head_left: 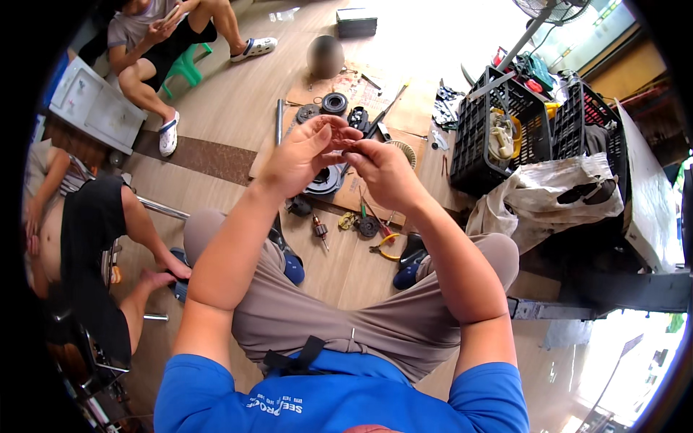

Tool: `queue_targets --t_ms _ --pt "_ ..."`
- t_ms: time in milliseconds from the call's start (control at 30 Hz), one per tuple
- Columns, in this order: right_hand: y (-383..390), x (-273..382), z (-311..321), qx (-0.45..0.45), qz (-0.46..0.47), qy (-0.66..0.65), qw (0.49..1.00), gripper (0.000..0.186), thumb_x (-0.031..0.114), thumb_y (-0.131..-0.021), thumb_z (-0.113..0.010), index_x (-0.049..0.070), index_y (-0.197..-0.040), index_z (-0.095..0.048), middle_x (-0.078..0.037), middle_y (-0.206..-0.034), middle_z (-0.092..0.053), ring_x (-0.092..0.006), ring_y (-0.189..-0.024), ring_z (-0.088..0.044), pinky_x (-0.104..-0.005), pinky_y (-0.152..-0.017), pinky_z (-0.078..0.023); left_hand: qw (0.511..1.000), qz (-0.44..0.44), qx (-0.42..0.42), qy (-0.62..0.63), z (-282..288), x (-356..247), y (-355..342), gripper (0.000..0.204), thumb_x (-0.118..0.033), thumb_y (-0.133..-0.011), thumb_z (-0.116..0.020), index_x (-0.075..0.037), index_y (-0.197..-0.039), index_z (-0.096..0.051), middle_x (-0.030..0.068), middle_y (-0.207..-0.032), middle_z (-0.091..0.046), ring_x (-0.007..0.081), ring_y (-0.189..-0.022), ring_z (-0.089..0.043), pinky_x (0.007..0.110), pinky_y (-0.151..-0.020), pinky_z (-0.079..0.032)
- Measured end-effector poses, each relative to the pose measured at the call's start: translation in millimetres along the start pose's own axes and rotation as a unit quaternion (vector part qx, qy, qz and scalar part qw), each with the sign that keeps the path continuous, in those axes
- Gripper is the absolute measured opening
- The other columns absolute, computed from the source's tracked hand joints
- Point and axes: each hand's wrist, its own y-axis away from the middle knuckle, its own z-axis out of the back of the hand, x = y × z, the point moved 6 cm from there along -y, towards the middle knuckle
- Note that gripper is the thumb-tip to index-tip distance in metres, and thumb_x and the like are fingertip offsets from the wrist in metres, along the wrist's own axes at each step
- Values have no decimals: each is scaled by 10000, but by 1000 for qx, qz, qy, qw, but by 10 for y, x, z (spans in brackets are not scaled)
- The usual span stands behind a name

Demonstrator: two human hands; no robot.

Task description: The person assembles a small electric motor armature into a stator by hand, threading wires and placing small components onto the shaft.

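Note:
My left hand (303, 153) and my right hand (386, 172) meet above the work area, fingertips close together. The left one's fingers curl inward toward the right. A pinch closes my right thumb and fingers; whatever small thing lies between the hands is too small or hidden to name. Beneath them, partly covered, is a round metal housing (326, 180) on cardboard (346, 198). Just beyond are a black ring-shaped part (334, 103), a grey disc (308, 112) and a black housing piece (357, 117). Nearer to me lie a motor armature (320, 228) and yellow-handled pliers (390, 247).
Black plastic crates (498, 133) stand to the right, a stained cloth (548, 198) draped before them. A metal tube (279, 121) lies left of the cardboard. Two people sit at the left, one on a green stool (186, 68). A fan (552, 10) stands at the far right.

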Motion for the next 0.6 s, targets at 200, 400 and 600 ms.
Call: queue_targets --t_ms 200,400,600 --pt "28 71 12 107 -72 -98 987 236 185 -983 -586 -33 -1019 -668 -25 -689 -560 -87 -654 -477 -289 -596 -439 992 -47 28 -113 -1 -311 100 394 -246 -966 -614 -30 -1292 -563 95 -1176 -657 99 -859 -605 207 -720 -482" --pt "93 270 21 131 27 8 991 225 155 -1004 -566 -5 -1136 -653 34 -698 -508 -38 -616 -429 -218 -546 -386 992 -118 -24 -23 0 -235 107 191 -149 -982 -592 -3 -1082 -665 118 -984 -705 109 -720 -611 235 -644 -500" --pt "108 318 6 112 81 100 985 189 113 -968 -594 -7 -1103 -649 -78 -742 -584 -92 -706 -497 -281 -686 -471 993 -110 -45 -4 -19 -214 154 203 -182 -982 -599 0 -1041 -666 108 -930 -701 116 -698 -610 252 -619 -498"
